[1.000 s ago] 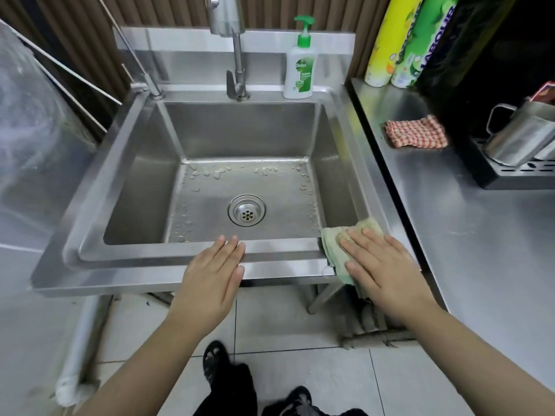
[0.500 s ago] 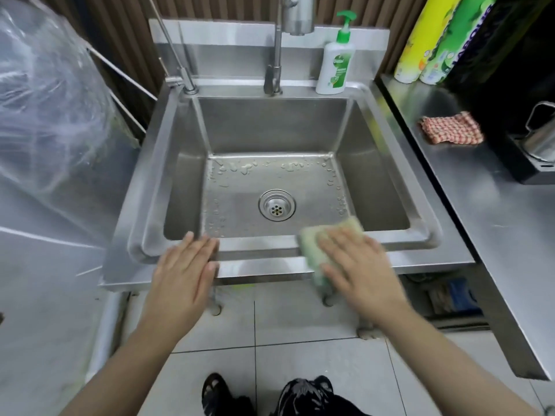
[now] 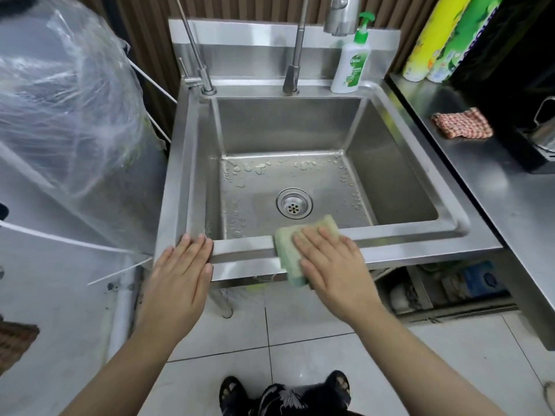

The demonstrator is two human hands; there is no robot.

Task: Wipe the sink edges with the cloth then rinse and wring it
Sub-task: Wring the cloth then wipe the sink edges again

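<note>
Head view: your right hand (image 3: 330,265), fingers flat, presses the green cloth (image 3: 292,253) on the front edge of the sink (image 3: 405,232) at 6 o'clock, grip released; your left hand (image 3: 180,271) rests flat at the 7 o'clock corner. Wiping looks midway; rinsing and wringing remain.

Brown vertical slats (image 3: 144,28) are lining the wall at the back of a small kitchen. Pale square floor tiles (image 3: 303,361) with dark grout lines are spreading underfoot, picking up soft light. A steel counter (image 3: 492,187) is running along the right side, reflecting a dull sheen, with cluttered shelving (image 3: 450,283) sitting in shadow beneath it. To the left, a large clear plastic sheet (image 3: 66,94) is bulging over something bulky, catching pale highlights.
</note>
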